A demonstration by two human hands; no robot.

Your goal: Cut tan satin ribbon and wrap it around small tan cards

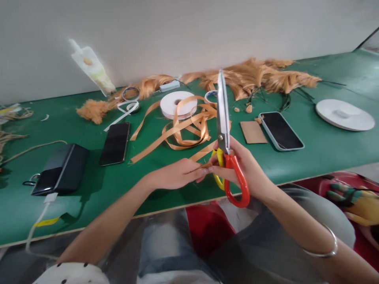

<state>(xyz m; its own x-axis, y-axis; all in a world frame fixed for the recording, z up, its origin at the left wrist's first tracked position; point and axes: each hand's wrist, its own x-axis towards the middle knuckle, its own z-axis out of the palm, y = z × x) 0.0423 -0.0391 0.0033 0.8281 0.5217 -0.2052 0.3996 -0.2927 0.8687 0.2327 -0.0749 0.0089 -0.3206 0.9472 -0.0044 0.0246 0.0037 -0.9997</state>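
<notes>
Left hand: thumb and fingers together, clamped on a thin brown strip; its fingertips meet those of the right hand.
Right hand: curled about steel-bladed scissors with red and yellow plastic handle loops; its thumb and finger reach in at the strip; a slim silver bangle rings that forearm.
Scissors: blades together, tips towards 12 o'clock.
Strip: between the two hands, above the near edge of the smooth green table.
Ribbon: glossy, flat peach-orange ribbon, loosely looped at 11 o'clock from the hands; a round white spool lies just beyond.
Fibre: long tan hair-like bundles at 1 o'clock, by the wall.
Phones: a slim black phone between 9 and 10 o'clock; a black-screened phone in a pale case at 2, beside a square brown card.
Disc: flat, round and white, between 2 and 3 o'clock.
</notes>
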